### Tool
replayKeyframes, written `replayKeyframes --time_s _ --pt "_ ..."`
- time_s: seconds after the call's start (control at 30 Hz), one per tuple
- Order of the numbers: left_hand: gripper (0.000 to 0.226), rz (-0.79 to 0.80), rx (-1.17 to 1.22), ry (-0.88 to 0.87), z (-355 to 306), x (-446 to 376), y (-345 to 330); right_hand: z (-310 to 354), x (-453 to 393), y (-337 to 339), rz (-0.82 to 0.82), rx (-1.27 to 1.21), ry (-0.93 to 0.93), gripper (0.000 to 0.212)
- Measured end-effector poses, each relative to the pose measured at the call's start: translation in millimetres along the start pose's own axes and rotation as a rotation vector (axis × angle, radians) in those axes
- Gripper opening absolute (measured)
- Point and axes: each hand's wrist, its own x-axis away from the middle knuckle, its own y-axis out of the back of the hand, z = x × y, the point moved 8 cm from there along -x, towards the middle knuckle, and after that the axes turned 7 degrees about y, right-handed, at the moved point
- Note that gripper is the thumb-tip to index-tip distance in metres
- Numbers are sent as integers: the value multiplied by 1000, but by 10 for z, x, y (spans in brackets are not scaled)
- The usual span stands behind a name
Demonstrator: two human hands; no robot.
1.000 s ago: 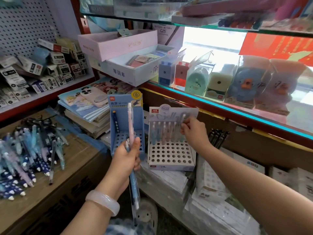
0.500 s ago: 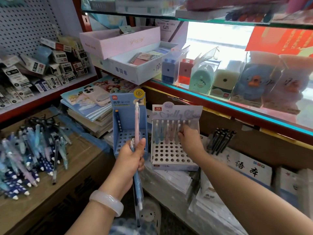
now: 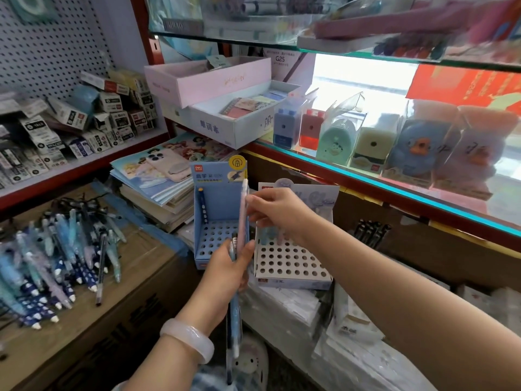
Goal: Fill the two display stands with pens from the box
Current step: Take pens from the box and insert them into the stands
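My left hand [image 3: 228,270] grips a small bundle of pens [image 3: 235,314] upright in front of the stands. My right hand [image 3: 277,211] pinches the top part of a pale pink pen [image 3: 243,210] that stands up out of that bundle. The blue display stand [image 3: 218,215] holds one dark blue pen [image 3: 202,206] at its back left. Beside it on the right, the white display stand [image 3: 293,262] has a row of pastel pens along its back, partly hidden by my right hand. Several loose pens [image 3: 53,263] lie heaped on the cardboard box [image 3: 135,277] at the left.
A stack of notebooks with a pink phone [image 3: 166,166] on top lies behind the blue stand. A glass shelf edge [image 3: 366,179] with boxed sharpeners runs above the stands. Wrapped white packs [image 3: 284,309] support the stands. Black pens [image 3: 372,230] stand to the right.
My right hand has left the back row of the white stand and moved left to take hold of the pink pen in my left hand's bundle. The left hand has risen slightly.
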Motion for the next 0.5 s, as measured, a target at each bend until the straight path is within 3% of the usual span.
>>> replayKeyframes --time_s 0.3,0.5 --pt "17 113 -12 20 3 90 -74 -25 41 4 90 -95 -90 13" --pt "25 68 -7 -6 -25 66 -40 37 49 162 -7 -97 -40 10"
